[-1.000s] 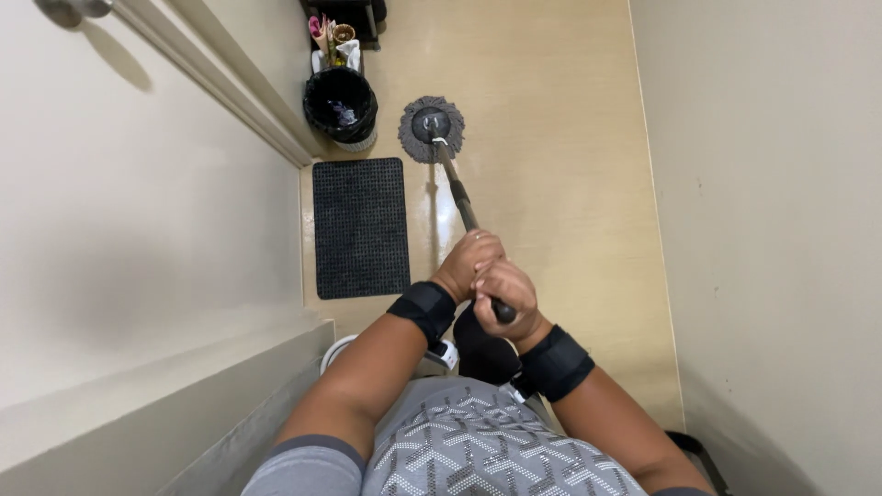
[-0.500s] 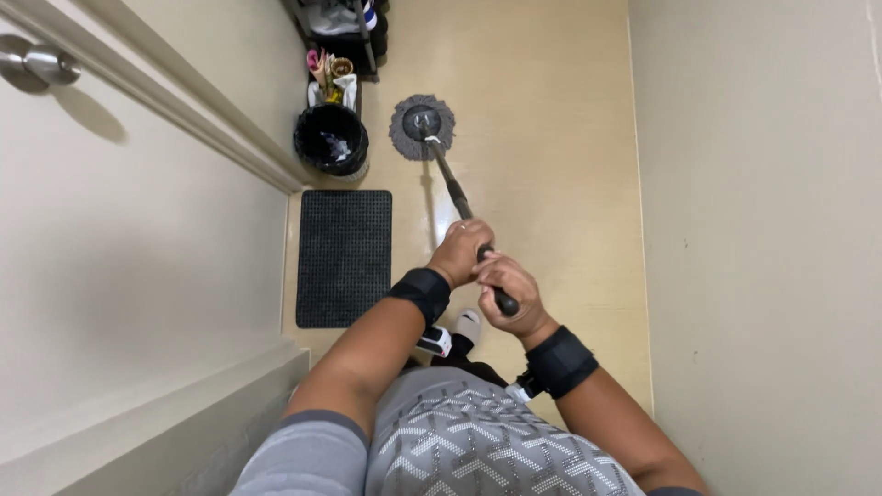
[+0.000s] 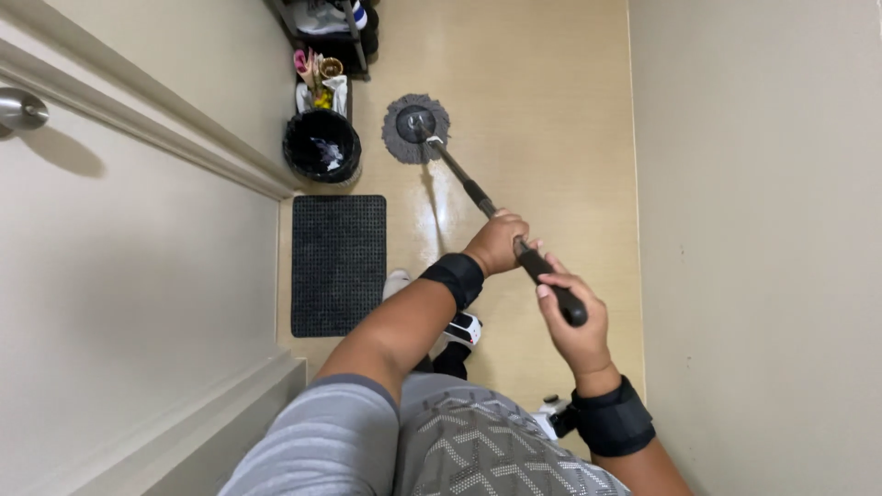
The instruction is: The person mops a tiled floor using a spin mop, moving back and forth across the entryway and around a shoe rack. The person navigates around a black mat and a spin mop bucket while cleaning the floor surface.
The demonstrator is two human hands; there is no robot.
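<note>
A mop with a round grey head (image 3: 415, 129) rests on the tan floor ahead of me, its dark handle (image 3: 464, 186) slanting back toward my body. My left hand (image 3: 496, 242) grips the handle partway down. My right hand (image 3: 574, 321) is closed around the black top end of the handle, a little nearer to me. Both wrists wear black bands.
A black bin (image 3: 321, 145) stands left of the mop head, with a small holder of items (image 3: 318, 83) and a dark rack (image 3: 331, 20) behind it. A black mat (image 3: 338, 264) lies by the door (image 3: 119, 276). A plain wall (image 3: 763, 239) closes the right side.
The mop head has slid slightly left and nearer the bin. My hands have moved apart along the handle, and the view has tilted so more of the door shows.
</note>
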